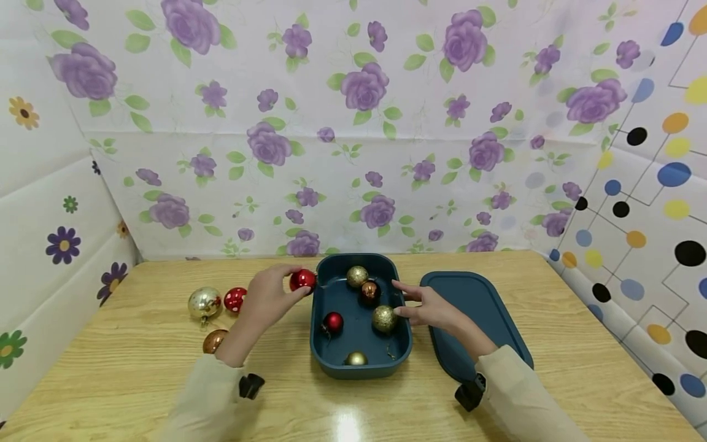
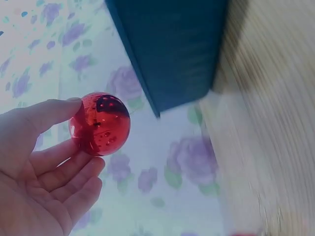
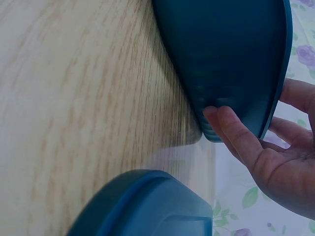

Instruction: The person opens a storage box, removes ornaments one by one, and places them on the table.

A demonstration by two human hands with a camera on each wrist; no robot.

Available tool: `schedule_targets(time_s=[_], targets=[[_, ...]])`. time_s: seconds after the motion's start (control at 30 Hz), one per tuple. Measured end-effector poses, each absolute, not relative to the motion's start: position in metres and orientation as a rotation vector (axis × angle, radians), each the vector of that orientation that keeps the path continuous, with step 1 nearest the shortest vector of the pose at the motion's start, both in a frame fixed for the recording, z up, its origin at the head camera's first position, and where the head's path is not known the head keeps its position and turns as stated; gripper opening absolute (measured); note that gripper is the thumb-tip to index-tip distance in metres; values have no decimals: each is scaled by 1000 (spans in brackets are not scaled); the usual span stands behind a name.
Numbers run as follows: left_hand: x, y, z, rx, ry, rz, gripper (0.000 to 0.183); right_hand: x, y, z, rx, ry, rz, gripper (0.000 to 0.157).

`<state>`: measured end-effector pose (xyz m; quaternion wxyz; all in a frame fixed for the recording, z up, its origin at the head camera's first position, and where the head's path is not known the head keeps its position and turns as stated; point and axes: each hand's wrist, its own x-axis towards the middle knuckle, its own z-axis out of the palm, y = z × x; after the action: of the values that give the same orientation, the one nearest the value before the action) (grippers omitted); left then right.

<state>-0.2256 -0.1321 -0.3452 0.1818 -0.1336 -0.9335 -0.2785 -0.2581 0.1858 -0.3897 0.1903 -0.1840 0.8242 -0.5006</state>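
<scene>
Presently, a red ball [image 1: 301, 280] is pinched by the left hand [image 1: 267, 296] at the box's [image 1: 361, 371] ten o'clock.
Likely light, slippery, fragile, best held round its middle; at three o'clock, the relaxed right hand [image 1: 428, 307] is rested.

A grained wooden table [image 1: 298, 399], glare shining at its near side; behind the table, a white floral cloth [image 1: 353, 178] with purple roses and green leaves, creased across; left of the table, a white daisy cloth [image 1: 44, 190] in purple, orange and green; right of the table, a white dotted cloth [image 1: 654, 196] in blue, orange, yellow and black, thin dark lines joining some dots.
</scene>
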Motion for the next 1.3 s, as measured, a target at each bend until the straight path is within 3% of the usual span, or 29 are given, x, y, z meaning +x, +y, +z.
schedule_targets(time_s=[0.6,0.97,1.3], targets=[[-172,-234,-348,-158,-2633,-658,43,-257,186,-388,-514,2306,-1419,70],[-161,-286,-376,3,-2752,-648,50,-256,184,-389,-513,2317,-1411,70],[-158,-301,-385,53,-2852,-693,52,-258,184,-391,-488,2314,-1420,71]])
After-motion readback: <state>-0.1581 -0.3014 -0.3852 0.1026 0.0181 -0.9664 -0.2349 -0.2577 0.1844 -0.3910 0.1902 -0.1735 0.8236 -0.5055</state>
